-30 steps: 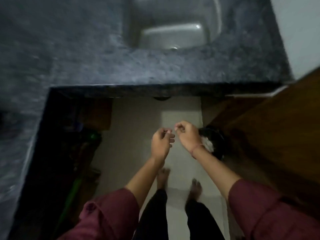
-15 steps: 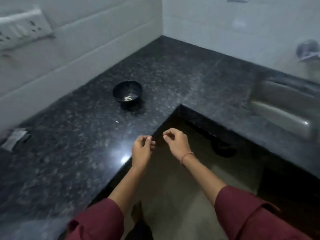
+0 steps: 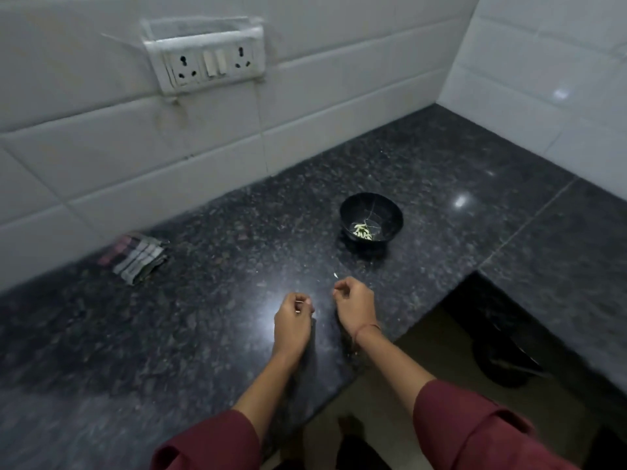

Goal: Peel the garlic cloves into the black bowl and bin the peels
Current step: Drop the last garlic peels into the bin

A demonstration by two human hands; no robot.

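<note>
The black bowl (image 3: pixel 390 212) stands on the dark granite counter (image 3: pixel 210 334) and holds several pale peeled garlic cloves (image 3: pixel 362 230). Both my hands hover over the counter's front edge, nearer to me than the bowl. My left hand (image 3: pixel 293 318) has its fingers curled around a small pale piece, seemingly a garlic clove. My right hand (image 3: pixel 354 305) is beside it with fingertips pinched together, and nothing shows in them. A tiny white peel scrap (image 3: pixel 335 275) lies on the counter just beyond my right hand.
A folded striped cloth (image 3: pixel 135 257) lies against the tiled wall at the left. A socket panel (image 3: pixel 207 61) is on the wall above. A dark bin (image 3: pixel 505 364) stands on the floor under the counter at the right. The counter turns a corner on the right.
My view has swung from the floor and bin up and left to the counter with the bowl. Both hands came up from over the bin to above the counter edge.
</note>
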